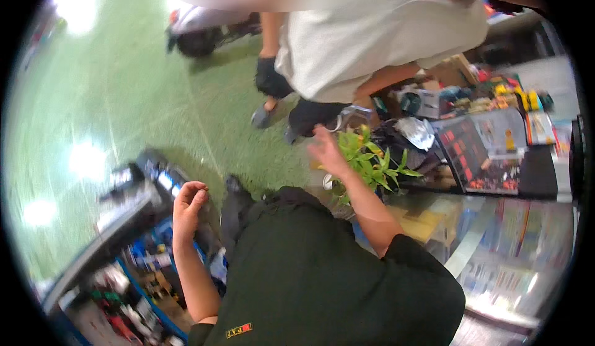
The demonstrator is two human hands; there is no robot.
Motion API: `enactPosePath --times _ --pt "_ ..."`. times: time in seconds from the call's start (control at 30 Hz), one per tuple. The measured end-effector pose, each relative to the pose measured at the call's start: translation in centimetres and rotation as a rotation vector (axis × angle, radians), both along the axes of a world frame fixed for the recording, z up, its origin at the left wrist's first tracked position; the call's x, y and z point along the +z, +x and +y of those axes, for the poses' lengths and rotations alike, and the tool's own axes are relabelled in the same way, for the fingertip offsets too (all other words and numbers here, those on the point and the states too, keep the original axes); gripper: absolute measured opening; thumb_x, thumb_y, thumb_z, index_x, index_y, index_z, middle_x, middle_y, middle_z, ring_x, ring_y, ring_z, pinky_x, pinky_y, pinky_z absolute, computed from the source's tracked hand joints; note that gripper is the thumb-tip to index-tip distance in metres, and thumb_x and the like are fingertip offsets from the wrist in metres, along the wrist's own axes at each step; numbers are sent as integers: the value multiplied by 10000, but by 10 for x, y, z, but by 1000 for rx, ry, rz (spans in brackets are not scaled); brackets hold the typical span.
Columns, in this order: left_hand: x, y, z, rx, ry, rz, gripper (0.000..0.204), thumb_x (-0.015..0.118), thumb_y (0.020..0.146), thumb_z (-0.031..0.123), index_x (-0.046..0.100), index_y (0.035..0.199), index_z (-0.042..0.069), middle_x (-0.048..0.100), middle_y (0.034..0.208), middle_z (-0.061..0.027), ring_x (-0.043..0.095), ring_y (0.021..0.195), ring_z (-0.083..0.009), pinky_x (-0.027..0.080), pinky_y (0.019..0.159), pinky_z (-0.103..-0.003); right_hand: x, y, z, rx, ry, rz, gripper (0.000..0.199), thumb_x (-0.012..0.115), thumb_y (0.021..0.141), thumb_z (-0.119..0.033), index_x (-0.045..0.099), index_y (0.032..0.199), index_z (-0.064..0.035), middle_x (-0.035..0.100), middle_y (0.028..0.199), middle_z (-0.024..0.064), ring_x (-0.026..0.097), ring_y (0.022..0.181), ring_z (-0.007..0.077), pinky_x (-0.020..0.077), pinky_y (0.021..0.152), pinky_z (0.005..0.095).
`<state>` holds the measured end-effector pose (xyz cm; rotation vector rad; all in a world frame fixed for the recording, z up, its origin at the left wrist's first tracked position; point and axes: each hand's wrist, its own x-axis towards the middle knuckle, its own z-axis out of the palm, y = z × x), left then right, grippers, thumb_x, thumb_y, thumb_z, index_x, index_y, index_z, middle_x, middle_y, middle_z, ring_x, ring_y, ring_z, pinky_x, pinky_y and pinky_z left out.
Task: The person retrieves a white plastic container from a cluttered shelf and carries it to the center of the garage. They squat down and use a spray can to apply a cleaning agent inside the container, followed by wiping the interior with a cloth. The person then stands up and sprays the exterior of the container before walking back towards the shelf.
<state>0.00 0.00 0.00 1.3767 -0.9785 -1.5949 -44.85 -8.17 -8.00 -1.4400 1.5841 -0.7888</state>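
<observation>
My left hand (188,205) hangs in the air on the left side, its fingers loosely curled in with the thumb near them; I see nothing held. Below it are open bins of mixed goods. My right hand (328,154) reaches forward with its fingers apart, a little blurred by motion, and appears to hold nothing. Close beside that hand stands a leafy green plant (372,160); whether they touch I cannot tell. A person in a pale shirt (347,42) stands just ahead, with dark shorts and grey shoes.
A parked scooter (198,36) stands on the green floor (124,92) at the back. At right, a counter holds an open catalogue (477,154), crumpled silver wrap (415,132) and small goods. Below it is a glass display case (496,253). Blue-edged bins (145,290) fill the lower left.
</observation>
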Motion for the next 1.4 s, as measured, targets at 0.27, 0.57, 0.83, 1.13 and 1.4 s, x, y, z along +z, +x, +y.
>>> enactPosePath --times 0.27,0.57,0.83,1.13,1.4 --pt "8 -104 -246 -38 -446 -54 676 603 975 320 308 1519 48 374 1525 -155 410 1381 -293 387 1082 -410 58 -251 -176 -902 -476 -553 839 517 969 -592 112 1594 -205 245 1596 63 319 1421 260 159 1186 536" --pt "11 -234 -504 220 -314 -105 735 501 1004 526 357 1492 -4 451 1492 -161 395 1393 -275 301 1140 -425 105 -154 -359 -433 -442 -1169 635 507 997 -536 456 1421 -65 572 1360 95 525 1261 276 390 1099 456" --pt "92 -373 -626 222 -385 402 637 510 1014 453 422 1436 -16 563 1328 -202 549 1216 -287 438 1016 -412 196 -77 -604 -421 -269 -1321 209 674 931 -175 616 1098 -65 638 878 45 592 667 170 474 550 306" --pt "133 -243 -645 165 -564 120 470 557 1010 356 559 1331 12 644 1258 -120 601 1177 -204 462 975 -345 65 61 -514 -115 50 -1075 431 635 980 -148 509 1347 41 620 911 41 580 753 144 470 649 318" --pt "-165 -86 -388 140 401 54 406 538 1028 316 569 1326 41 668 1205 -88 643 1065 -194 515 853 -334 -184 -62 -298 112 824 -203 386 673 953 -200 599 1287 -22 689 1050 57 662 858 152 541 726 309"
